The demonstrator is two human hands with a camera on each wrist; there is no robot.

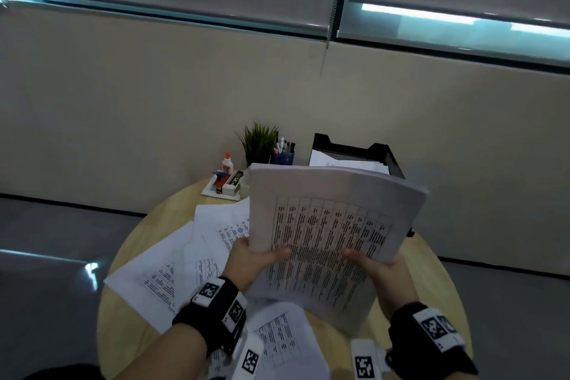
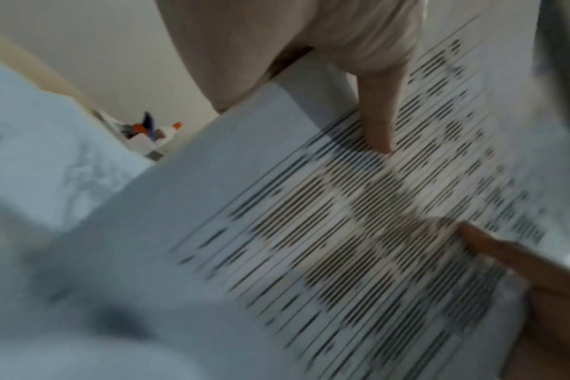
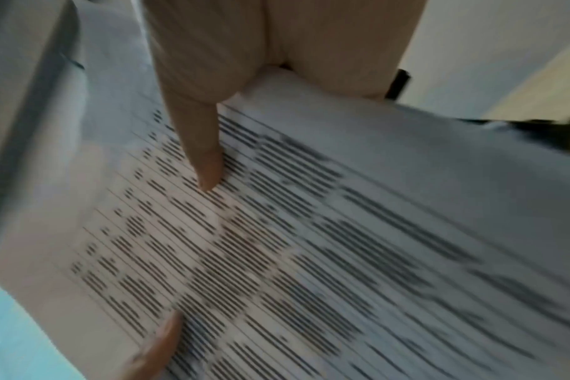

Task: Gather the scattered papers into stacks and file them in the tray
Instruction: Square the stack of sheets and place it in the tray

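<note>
I hold a thick stack of printed papers (image 1: 327, 225) tilted up above the round wooden table (image 1: 154, 222). My left hand (image 1: 259, 259) grips its lower left edge, thumb on the top sheet. My right hand (image 1: 367, 265) grips the lower right edge the same way. In the left wrist view the stack (image 2: 277, 231) fills the frame, and in the right wrist view the stack (image 3: 309, 231) does too. Several loose sheets (image 1: 182, 259) lie scattered on the table's left and near side. The black tray (image 1: 388, 154) stands behind the stack with papers inside.
At the table's far left stand a small potted plant (image 1: 260, 142), a pen cup (image 1: 282, 156), a glue bottle (image 1: 227, 162) and a white dish of small items (image 1: 226, 187). A beige wall runs right behind the table.
</note>
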